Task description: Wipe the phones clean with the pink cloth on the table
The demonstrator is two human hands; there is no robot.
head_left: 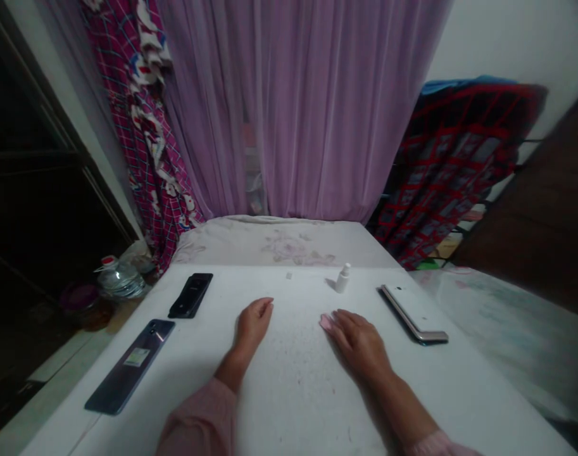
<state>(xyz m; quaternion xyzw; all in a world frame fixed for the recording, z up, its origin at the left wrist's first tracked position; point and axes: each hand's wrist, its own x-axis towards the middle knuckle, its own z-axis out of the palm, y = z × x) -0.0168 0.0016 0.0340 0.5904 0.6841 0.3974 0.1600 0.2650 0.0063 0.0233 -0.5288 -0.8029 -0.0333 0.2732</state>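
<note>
Remotely, I watch the right hand grip a pink cloth near the middle of the white surface; whether the curled left hand holds anything, I cannot tell. Phones line the left edge, stacked phones the right; purple curtains hang beyond.

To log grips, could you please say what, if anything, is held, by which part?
Right hand: pink piece, by its near end. Left hand: nothing visibly held.

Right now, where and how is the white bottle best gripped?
The white bottle is probably best gripped around its wider body, from the near side, where the right hand is: the bottle stands upright and narrows toward its top.
</note>
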